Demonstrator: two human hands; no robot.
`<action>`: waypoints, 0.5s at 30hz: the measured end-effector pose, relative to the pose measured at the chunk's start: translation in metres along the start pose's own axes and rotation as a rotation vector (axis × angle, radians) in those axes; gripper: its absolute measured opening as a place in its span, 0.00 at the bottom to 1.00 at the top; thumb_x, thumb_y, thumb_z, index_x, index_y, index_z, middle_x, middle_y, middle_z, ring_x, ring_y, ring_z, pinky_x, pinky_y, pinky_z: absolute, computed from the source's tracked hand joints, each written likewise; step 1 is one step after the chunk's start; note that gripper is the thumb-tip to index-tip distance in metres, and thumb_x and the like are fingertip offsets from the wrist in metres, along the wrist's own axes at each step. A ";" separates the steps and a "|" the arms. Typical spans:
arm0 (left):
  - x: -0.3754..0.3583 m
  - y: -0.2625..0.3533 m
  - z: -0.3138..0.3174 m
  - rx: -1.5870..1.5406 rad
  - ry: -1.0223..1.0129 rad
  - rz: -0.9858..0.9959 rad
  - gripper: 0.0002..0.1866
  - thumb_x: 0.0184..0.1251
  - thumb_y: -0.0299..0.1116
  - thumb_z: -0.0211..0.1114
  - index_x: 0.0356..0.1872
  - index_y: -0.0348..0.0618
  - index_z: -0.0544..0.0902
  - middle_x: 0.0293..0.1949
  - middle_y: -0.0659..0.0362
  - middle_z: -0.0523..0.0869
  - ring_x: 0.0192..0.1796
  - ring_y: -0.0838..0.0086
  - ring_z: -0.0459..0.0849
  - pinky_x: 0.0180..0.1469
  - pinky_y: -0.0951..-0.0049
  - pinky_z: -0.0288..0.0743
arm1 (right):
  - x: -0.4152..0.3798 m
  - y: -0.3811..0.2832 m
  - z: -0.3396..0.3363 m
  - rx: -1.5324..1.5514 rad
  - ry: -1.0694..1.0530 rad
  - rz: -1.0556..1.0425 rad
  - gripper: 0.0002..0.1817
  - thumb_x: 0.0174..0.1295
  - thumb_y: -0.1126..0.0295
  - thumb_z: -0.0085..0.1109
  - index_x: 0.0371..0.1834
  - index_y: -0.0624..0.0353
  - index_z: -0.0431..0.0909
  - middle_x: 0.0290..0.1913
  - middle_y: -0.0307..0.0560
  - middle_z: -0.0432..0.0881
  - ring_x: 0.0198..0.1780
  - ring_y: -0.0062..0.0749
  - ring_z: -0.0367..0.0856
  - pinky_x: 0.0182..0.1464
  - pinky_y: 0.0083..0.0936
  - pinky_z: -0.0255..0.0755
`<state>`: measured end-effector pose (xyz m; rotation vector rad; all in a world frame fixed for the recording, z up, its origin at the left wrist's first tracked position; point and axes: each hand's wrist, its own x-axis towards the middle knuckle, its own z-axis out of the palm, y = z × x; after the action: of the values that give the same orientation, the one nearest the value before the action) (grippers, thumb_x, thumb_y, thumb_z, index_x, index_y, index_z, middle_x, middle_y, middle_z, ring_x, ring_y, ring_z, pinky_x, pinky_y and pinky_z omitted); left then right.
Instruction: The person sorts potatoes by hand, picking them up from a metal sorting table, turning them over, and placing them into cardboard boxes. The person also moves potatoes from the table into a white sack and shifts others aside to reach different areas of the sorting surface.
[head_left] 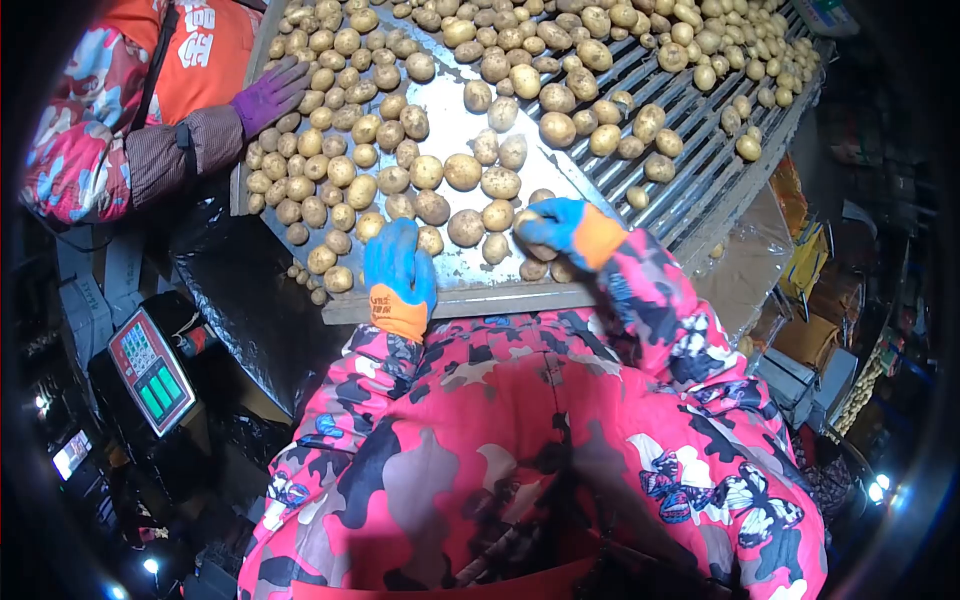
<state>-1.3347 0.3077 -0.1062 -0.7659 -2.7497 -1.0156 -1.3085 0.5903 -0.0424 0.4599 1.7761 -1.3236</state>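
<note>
Many potatoes (462, 171) lie over a metal sorting table (440, 100). My left hand (399, 268), in a blue and orange glove, rests near the table's front edge with its fingers stretched over the potatoes there; nothing shows in its grip. To the right, my right hand (570, 229), gloved alike, has its fingers closed around a potato (537, 232) just above the front edge. Several potatoes lie between the two hands. Part of the right palm is hidden.
Another person's purple-gloved hand (270, 95) reaches onto the potatoes at the left. Metal rollers (690, 150) carrying potatoes fill the right side. A wooden rim (480, 302) borders the front. A scale display (151, 372) stands at lower left, yellow bags (808, 262) at right.
</note>
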 end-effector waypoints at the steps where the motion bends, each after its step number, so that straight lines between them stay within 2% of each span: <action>1: 0.000 -0.002 0.001 -0.004 0.015 0.008 0.18 0.64 0.27 0.58 0.55 0.36 0.77 0.54 0.42 0.79 0.56 0.46 0.77 0.60 0.52 0.69 | 0.022 0.035 0.005 0.413 -0.015 -0.472 0.25 0.65 0.43 0.52 0.41 0.56 0.80 0.27 0.37 0.75 0.32 0.18 0.72 0.30 0.20 0.64; 3: 0.000 -0.001 0.001 0.014 -0.012 -0.010 0.18 0.64 0.27 0.58 0.56 0.36 0.77 0.54 0.42 0.79 0.56 0.46 0.76 0.60 0.52 0.69 | 0.001 0.042 -0.003 0.818 -0.046 -0.409 0.32 0.68 0.41 0.48 0.60 0.58 0.71 0.44 0.49 0.81 0.43 0.31 0.82 0.41 0.27 0.77; 4: 0.001 0.000 0.000 0.034 -0.051 -0.019 0.18 0.64 0.27 0.58 0.56 0.36 0.77 0.54 0.42 0.79 0.56 0.46 0.76 0.60 0.51 0.68 | -0.017 0.027 0.007 1.109 0.031 -0.358 0.37 0.67 0.38 0.46 0.67 0.57 0.65 0.51 0.53 0.80 0.48 0.36 0.83 0.47 0.31 0.80; 5: 0.001 0.000 0.000 0.029 -0.064 -0.028 0.19 0.64 0.28 0.58 0.56 0.36 0.76 0.55 0.43 0.79 0.57 0.46 0.76 0.60 0.51 0.68 | -0.007 0.043 -0.004 1.158 -0.153 -0.452 0.48 0.61 0.30 0.45 0.74 0.55 0.53 0.62 0.59 0.74 0.57 0.47 0.80 0.56 0.42 0.78; 8: 0.001 -0.001 0.001 0.048 -0.047 0.015 0.19 0.65 0.28 0.58 0.56 0.36 0.76 0.55 0.43 0.79 0.57 0.46 0.76 0.60 0.51 0.68 | -0.009 0.040 -0.004 1.261 -0.169 -0.494 0.53 0.56 0.25 0.45 0.74 0.55 0.54 0.61 0.60 0.75 0.57 0.49 0.80 0.54 0.42 0.79; 9: 0.003 -0.001 0.004 0.062 0.018 0.075 0.17 0.60 0.26 0.58 0.51 0.34 0.77 0.51 0.44 0.79 0.54 0.48 0.76 0.56 0.52 0.68 | -0.010 0.040 -0.004 1.289 -0.182 -0.489 0.54 0.54 0.23 0.43 0.74 0.54 0.55 0.61 0.60 0.75 0.57 0.49 0.79 0.54 0.44 0.79; 13: 0.002 0.000 0.005 0.075 0.002 0.090 0.18 0.60 0.25 0.59 0.52 0.34 0.77 0.52 0.44 0.79 0.54 0.47 0.76 0.57 0.51 0.68 | -0.020 0.042 -0.002 1.361 -0.189 -0.505 0.52 0.55 0.23 0.42 0.72 0.54 0.59 0.60 0.59 0.75 0.56 0.49 0.80 0.54 0.44 0.78; 15: 0.000 -0.001 0.006 0.078 0.029 0.106 0.17 0.60 0.26 0.58 0.52 0.35 0.77 0.51 0.43 0.79 0.54 0.47 0.76 0.57 0.51 0.67 | -0.028 0.048 0.002 1.351 -0.046 -0.454 0.50 0.57 0.24 0.42 0.69 0.56 0.63 0.60 0.59 0.76 0.56 0.51 0.80 0.54 0.43 0.77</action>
<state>-1.3346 0.3110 -0.1108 -0.8678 -2.6745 -0.8861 -1.2581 0.6117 -0.0488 0.7154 0.7004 -2.7387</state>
